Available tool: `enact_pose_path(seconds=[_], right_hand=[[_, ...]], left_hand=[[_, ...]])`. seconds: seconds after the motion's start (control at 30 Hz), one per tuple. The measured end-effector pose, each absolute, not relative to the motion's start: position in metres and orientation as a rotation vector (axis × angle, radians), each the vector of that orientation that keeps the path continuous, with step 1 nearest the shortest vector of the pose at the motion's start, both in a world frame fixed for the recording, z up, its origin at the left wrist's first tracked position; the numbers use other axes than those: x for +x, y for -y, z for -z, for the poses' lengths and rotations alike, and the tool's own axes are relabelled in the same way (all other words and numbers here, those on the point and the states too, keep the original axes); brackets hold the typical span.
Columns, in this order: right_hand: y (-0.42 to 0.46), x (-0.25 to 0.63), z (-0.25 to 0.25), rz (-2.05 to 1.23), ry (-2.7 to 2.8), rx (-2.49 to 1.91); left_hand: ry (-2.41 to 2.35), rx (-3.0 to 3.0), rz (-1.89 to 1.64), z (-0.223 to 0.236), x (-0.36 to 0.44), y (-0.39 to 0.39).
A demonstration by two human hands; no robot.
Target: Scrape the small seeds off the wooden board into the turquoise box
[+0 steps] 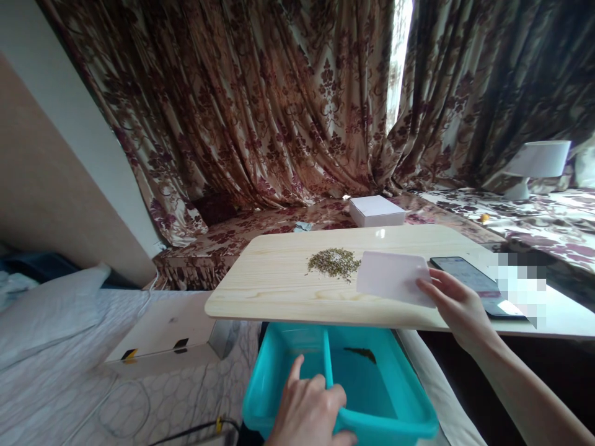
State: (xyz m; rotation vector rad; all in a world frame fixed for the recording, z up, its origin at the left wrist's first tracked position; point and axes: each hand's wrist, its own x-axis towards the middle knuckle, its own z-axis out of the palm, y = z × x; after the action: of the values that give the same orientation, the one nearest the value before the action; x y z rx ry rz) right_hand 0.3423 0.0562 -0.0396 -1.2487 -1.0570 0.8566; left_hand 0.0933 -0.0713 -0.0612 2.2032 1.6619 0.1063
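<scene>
My right hand (458,303) pinches a white card (393,277) by its right end and holds it over the wooden tabletop (274,291). The card's left edge comes close to a loose pile of green and whitish seeds or beans (334,262). Below the table's front edge is a turquoise two-compartment bin (413,390). My left hand (309,406) grips the bin's near rim around the divider's end, index finger stretched into the left compartment. A little dark greenish matter (361,354) lies in the right compartment; its grains are too small to tell.
A tablet or large phone (474,282) lies on the table by my right forearm, beside a blurred patch. Behind the table is a white box (377,210). A long white carton (171,328) lies on the bed at left, with cables near it. A lamp (542,161) stands far right.
</scene>
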Motion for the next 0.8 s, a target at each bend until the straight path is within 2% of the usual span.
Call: enact_pose_path(seconds=[0.17,0.33,0.5,0.67,0.8], right_hand=[[-0.056,0.341,0.044,-0.855,1.06,-1.283],[-0.057,0.337,0.048,-0.863,1.047,-1.294],[-0.065,0.338,0.047,-0.781,1.047,-1.376],[-0.082,0.34,0.05,-0.731,1.152,-1.378],[-0.092,0.337,0.056,-0.75,1.2,-1.322]], left_hand=[[-1.63,2.252,0.118,0.08,0.112,0.071],[-1.654,2.329,-0.039,0.098,0.121,0.073],[-1.646,2.24,0.003,0.078,0.11,0.074],[-1.775,2.125,-0.189,0.063,0.091,0.071],[-1.743,2.154,-0.203,0.06,0.089,0.067]])
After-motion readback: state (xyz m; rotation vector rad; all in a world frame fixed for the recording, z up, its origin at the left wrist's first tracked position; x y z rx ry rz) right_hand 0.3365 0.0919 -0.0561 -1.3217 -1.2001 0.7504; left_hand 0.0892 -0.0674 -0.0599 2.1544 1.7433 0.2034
